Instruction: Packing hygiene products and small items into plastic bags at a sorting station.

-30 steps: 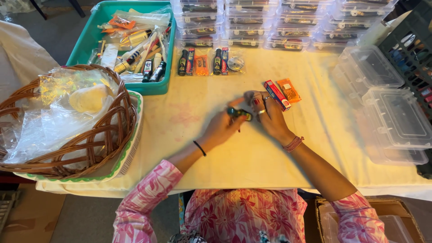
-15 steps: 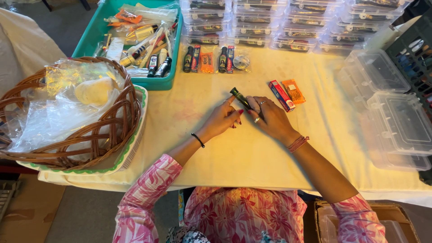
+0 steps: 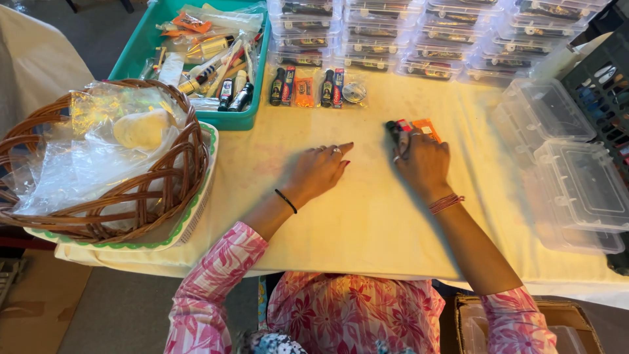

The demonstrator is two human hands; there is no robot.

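1. Small dark tube (image 3: 392,126), right of frame centre on the table (image 3: 367,216), lies under the fingertips of the right hand (image 3: 422,160); grip closed loosely on it.
2. Touching it: red packet (image 3: 404,124) and orange packet (image 3: 427,128), forming a partly gathered group.
3. Left hand (image 3: 318,172), centre frame, flat on the table, fingers spread, holds nothing.
4. Upper centre: a finished-looking row of small items (image 3: 321,88).
5. Upper left: teal tray (image 3: 147,46) full of loose stock; plenty appears left.
6. Left: wicker basket (image 3: 177,177). Right: empty clear boxes (image 3: 580,177).
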